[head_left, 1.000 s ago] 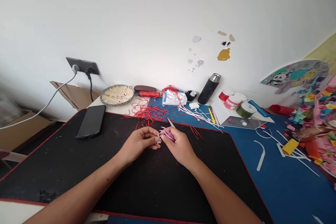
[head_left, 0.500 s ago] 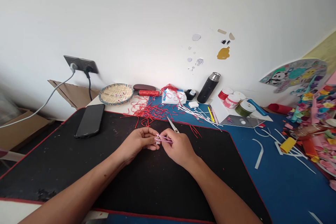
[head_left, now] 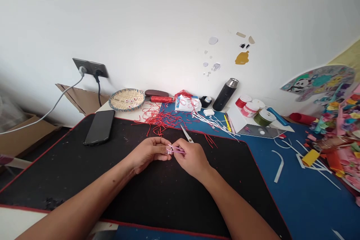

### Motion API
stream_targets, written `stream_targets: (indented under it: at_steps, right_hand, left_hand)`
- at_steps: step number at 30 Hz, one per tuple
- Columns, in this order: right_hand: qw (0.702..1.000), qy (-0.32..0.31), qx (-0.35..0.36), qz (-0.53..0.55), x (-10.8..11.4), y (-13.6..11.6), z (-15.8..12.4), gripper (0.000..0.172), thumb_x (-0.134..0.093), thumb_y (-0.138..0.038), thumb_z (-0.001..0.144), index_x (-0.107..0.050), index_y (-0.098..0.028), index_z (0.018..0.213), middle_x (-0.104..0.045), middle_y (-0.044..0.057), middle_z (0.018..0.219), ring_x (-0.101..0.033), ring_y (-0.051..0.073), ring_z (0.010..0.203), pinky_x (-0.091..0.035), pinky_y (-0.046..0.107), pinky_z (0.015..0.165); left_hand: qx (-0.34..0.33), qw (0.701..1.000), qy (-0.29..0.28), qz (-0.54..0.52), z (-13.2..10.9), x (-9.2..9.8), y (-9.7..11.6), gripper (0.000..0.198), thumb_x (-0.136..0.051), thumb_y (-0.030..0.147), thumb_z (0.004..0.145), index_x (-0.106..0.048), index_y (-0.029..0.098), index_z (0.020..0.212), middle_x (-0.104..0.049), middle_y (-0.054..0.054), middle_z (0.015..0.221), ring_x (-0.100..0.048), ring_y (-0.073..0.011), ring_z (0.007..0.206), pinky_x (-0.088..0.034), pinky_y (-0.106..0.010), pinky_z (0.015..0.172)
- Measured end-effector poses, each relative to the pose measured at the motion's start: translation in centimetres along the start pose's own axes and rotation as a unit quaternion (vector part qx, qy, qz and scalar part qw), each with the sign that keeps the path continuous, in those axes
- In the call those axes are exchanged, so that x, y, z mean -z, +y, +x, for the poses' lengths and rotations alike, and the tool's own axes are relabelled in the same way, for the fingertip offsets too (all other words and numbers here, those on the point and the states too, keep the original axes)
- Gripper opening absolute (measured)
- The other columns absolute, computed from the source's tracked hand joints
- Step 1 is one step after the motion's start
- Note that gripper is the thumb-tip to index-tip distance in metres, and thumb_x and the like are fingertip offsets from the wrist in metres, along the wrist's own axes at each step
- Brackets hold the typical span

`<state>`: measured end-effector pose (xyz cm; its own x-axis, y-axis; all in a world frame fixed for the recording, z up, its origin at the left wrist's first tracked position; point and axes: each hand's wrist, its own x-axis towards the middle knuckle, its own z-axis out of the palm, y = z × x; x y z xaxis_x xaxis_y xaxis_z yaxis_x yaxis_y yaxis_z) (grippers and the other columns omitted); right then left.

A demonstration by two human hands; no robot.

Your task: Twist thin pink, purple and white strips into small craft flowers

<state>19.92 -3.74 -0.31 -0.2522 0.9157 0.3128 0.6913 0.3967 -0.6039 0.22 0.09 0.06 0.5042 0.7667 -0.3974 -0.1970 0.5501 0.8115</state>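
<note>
The fingers of the left hand (head_left: 150, 152) and right hand (head_left: 192, 157) pinch closed on pink strips (head_left: 177, 150) above the black mat (head_left: 168, 202). Scissors (head_left: 187, 135) jut from the right hand; open mat surrounds both hands, well short of its red edge (head_left: 262, 180).

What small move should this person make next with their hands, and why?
Probably snip the pink strips with the scissors. The left hand and right hand pinch the strips at the fingertips, and the scissor blades lie just beyond the right hand, though I cannot tell whether that hand grips them.
</note>
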Motion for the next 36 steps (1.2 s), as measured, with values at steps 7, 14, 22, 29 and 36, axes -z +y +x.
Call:
stream_targets:
  at_steps: [7, 14, 22, 29, 36]
  right_hand:
    - [1.0, -0.017, -0.003, 0.019, 0.27, 0.03, 0.02, 0.01, -0.06, -0.023, 0.096, -0.07, -0.026, 0.095, -0.075, 0.0, 0.078, -0.067, 0.016, 0.063, -0.042, 0.024, 0.061]
    - [1.0, -0.017, 0.011, 0.001, 0.29, 0.14, -0.11, 0.011, -0.061, -0.019, 0.093, -0.07, -0.025, 0.096, -0.075, 0.0, 0.077, -0.068, 0.016, 0.064, -0.041, 0.024, 0.062]
    - [0.999, 0.0, 0.033, -0.039, -0.04, 0.08, -0.13, 0.006, -0.066, -0.018, 0.085, -0.067, -0.024, 0.088, -0.075, -0.001, 0.071, -0.065, 0.016, 0.058, -0.035, 0.024, 0.057]
    - [0.999, 0.003, 0.03, -0.033, -0.05, 0.09, -0.08, 0.009, -0.065, -0.014, 0.085, -0.068, -0.023, 0.087, -0.072, -0.002, 0.07, -0.063, 0.014, 0.057, -0.035, 0.023, 0.057]
    - [0.998, 0.022, -0.011, 0.056, -0.16, 0.42, 0.0, 0.009, -0.061, -0.022, 0.094, -0.069, -0.023, 0.092, -0.072, -0.001, 0.073, -0.064, 0.015, 0.06, -0.04, 0.024, 0.058]
  left_hand:
    - [0.002, 1.0, -0.001, 0.002, 0.18, 0.23, -0.08, 0.026, -0.093, 0.019, 0.066, -0.077, 0.012, 0.085, -0.078, -0.006, 0.079, -0.074, -0.0148, 0.066, -0.061, -0.021, 0.066]
    - [-0.002, 1.0, -0.006, 0.015, 0.01, 0.03, 0.05, 0.027, -0.094, 0.021, 0.064, -0.077, 0.011, 0.082, -0.077, -0.007, 0.077, -0.074, -0.015, 0.066, -0.062, -0.021, 0.067]
    - [0.016, 1.0, -0.005, 0.014, -0.07, -0.07, 0.07, 0.027, -0.093, 0.019, 0.063, -0.077, 0.01, 0.082, -0.078, -0.007, 0.078, -0.074, -0.0146, 0.065, -0.062, -0.02, 0.065]
    - [0.0, 1.0, -0.003, 0.009, 0.14, -0.02, -0.22, 0.028, -0.094, 0.019, 0.063, -0.075, 0.01, 0.082, -0.077, -0.006, 0.077, -0.074, -0.0148, 0.065, -0.062, -0.02, 0.065]
    - [-0.063, 0.998, -0.002, -0.005, 0.24, -0.14, -0.49, 0.042, -0.098, 0.026, 0.063, -0.074, 0.013, 0.095, -0.079, -0.006, 0.084, -0.076, -0.0163, 0.068, -0.062, -0.022, 0.066]
